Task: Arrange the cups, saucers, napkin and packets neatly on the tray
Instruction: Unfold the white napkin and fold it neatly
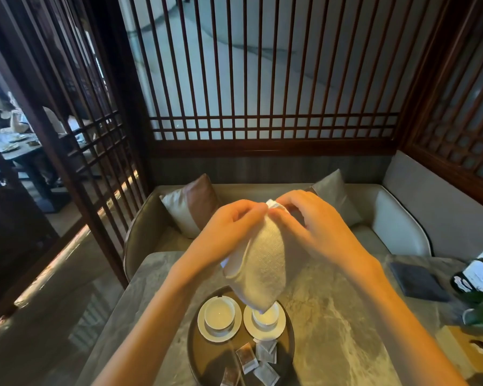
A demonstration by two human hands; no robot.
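Cream napkin (258, 263) hanging over tray (207, 358), left hand (229, 227) and right hand (310, 224) raised, both grips pinching its top

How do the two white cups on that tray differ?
The left white ceramic cup shows its whole open mouth; the right white ceramic cup is partly hidden by the hanging tip of the cream woven napkin. The paper packets lie mostly in front of the right cup, not the left. Both stand upright on white saucers on the dark round tray.
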